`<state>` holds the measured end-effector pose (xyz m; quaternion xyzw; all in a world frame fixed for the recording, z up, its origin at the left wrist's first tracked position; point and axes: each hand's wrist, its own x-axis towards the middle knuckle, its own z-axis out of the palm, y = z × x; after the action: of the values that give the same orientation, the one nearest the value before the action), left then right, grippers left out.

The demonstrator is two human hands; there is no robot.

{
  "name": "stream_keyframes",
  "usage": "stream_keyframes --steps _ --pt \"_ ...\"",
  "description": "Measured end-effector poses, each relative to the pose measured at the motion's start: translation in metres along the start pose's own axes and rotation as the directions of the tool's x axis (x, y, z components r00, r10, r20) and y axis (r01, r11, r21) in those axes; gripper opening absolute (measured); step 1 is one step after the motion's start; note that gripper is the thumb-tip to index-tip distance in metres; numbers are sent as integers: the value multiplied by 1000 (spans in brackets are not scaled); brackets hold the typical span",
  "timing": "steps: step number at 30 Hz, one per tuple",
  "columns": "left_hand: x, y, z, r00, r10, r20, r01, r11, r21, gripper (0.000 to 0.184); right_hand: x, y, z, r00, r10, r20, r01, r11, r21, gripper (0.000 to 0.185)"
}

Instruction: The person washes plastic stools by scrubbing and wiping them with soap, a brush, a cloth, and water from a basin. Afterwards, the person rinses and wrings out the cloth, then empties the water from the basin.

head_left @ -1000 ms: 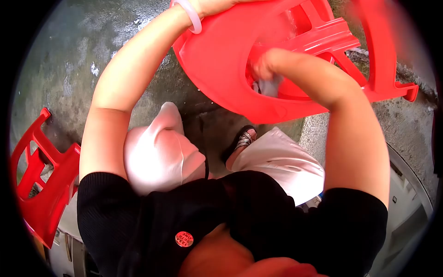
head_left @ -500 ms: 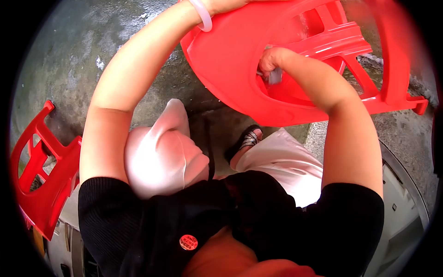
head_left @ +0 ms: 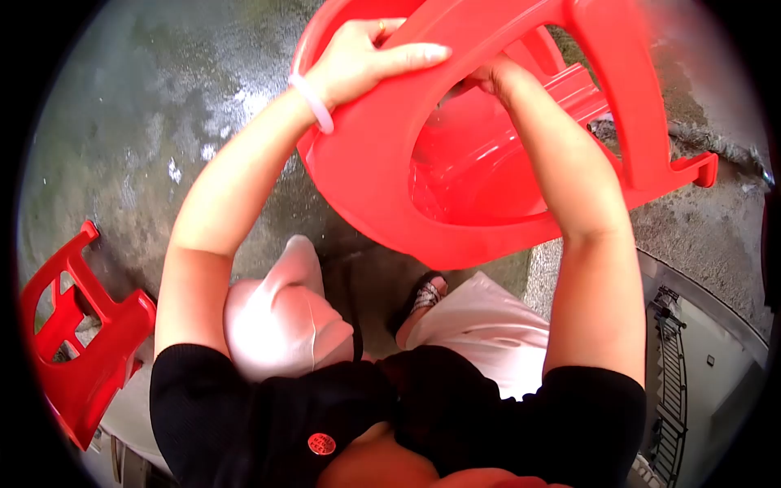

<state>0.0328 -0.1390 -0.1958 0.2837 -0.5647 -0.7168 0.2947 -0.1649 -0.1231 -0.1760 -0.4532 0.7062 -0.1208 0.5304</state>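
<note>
A red plastic chair [head_left: 366,163] lies tipped in front of me, with a large rounded opening facing my way. My left hand [head_left: 354,65], a pale bangle at its wrist, is closed over the chair's edge, the thumb lying along the red surface. Through the opening reaches my right arm. My right hand [head_left: 495,75] is inside near the upper rim of that opening, its fingers curled and partly hidden behind the plastic. What it holds cannot be made out now; a small greyish thing showed under its fingers earlier.
Another red plastic chair [head_left: 89,317] stands at the left. The concrete floor [head_left: 163,130] is wet and shiny. A rough grey pipe-like strip [head_left: 708,138] lies at the right, above a curved ledge and a dark railing [head_left: 671,390].
The chair has shifted left and slightly down in view. My left hand has come into fuller view on its edge. My right hand has moved upward inside the opening, and the greyish thing is now hidden.
</note>
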Motion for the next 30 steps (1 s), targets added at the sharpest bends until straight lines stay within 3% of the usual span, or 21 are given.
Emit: stream_keyframes --steps 1,2,10,19,26,29,30 --pt "0 0 1 1000 20 -9 -20 1000 -11 53 6 3 -10 992 -19 -128 36 991 132 47" --pt "-1 1 1 999 -35 -14 35 999 -11 53 10 5 -16 990 -27 -140 46 989 137 47" --pt "1 5 4 998 -36 53 45 985 -164 55 63 10 -59 967 67 -248 -146 937 -318 46" --pt "8 7 7 997 -49 56 56 990 -131 49 108 42 -93 898 180 -401 -422 606 -675 46" --pt "4 3 3 998 -48 26 50 996 -75 49 96 83 -105 773 281 -569 -630 234 -740 47" --pt "6 3 3 999 -45 22 46 998 -53 51 93 121 -124 645 317 -695 -760 170 -628 46" --pt "7 1 3 999 -22 25 23 998 -58 50 89 114 -128 652 364 -666 -753 209 -623 46"
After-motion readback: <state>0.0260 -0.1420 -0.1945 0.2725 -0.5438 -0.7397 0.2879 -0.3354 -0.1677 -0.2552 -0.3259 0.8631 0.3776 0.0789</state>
